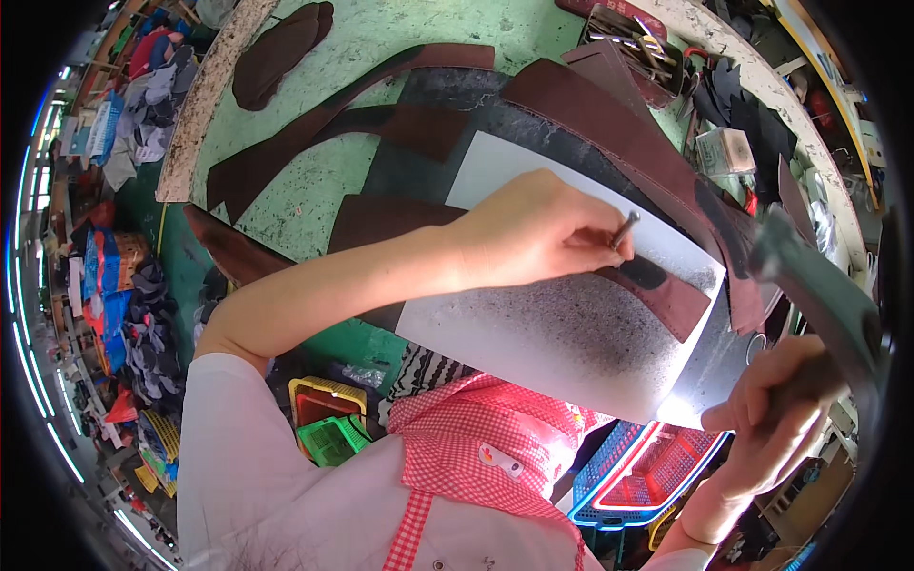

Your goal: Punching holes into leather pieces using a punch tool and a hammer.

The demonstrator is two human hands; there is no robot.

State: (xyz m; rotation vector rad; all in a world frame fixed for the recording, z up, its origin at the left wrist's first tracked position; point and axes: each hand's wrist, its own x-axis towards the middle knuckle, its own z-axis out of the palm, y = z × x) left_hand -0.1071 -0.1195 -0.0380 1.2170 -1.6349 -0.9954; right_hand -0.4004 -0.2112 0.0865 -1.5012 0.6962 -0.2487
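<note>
A brown piece (pixel 673 303) with a dark patch lies near the right edge of a white board (pixel 533 333), whose surface is speckled black. Just above it the left hand (pixel 552 228) pinches a thin metal rod (pixel 626 231) between thumb and fingers, its top leaning to the right; whether the rod's lower end touches the piece cannot be told. Off to the right, the right hand (pixel 776 409) is clenched around the handle of a hammer (pixel 843 309), its head blurred and raised well apart from the rod. The board lies partly over a black mat (pixel 405 176) on a green table (pixel 286 176). Beyond the board spread curved brown strips (pixel 333 124), a brown stack (pixel 609 133) and, farther, a rounded brown pile (pixel 281 57). A tool box (pixel 657 90), black scraps (pixel 738 105) and a pale block (pixel 725 152) sit at the far right. Below the table edge show a blue basket (pixel 605 466) and a green basket (pixel 333 438).
</note>
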